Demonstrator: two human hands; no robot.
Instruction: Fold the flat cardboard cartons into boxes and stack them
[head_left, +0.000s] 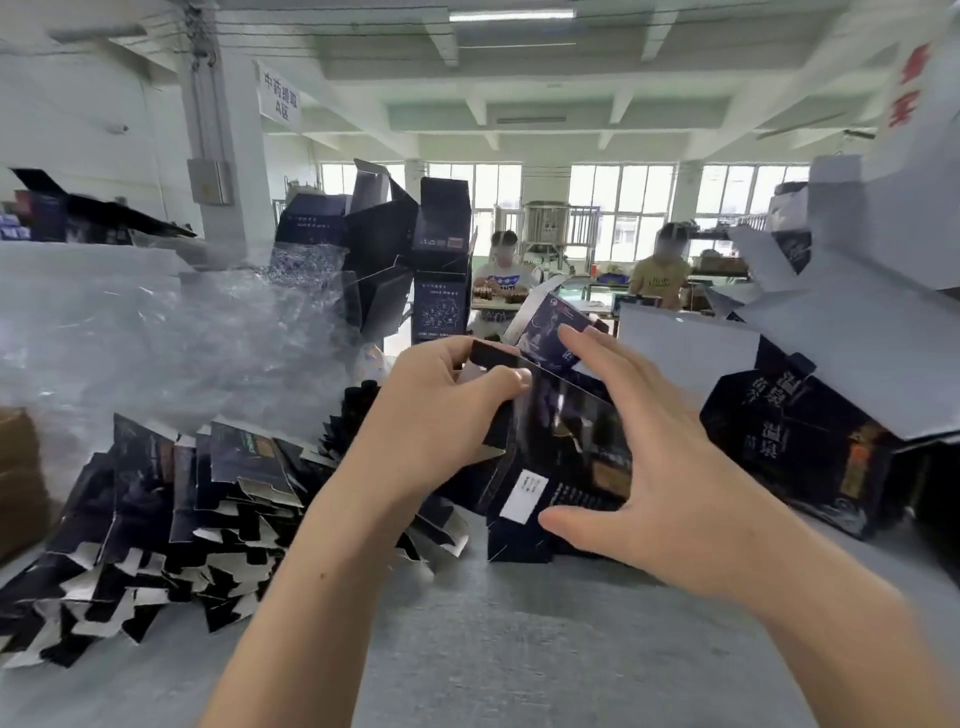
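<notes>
Carton (563, 470) pinched in left hand (436, 415), right hand (665, 467) splayed across it

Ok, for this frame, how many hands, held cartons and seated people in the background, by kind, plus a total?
Hands: 2 (left hand, right hand)
Held carton: 1
Background seated people: 2
Total: 5
</notes>
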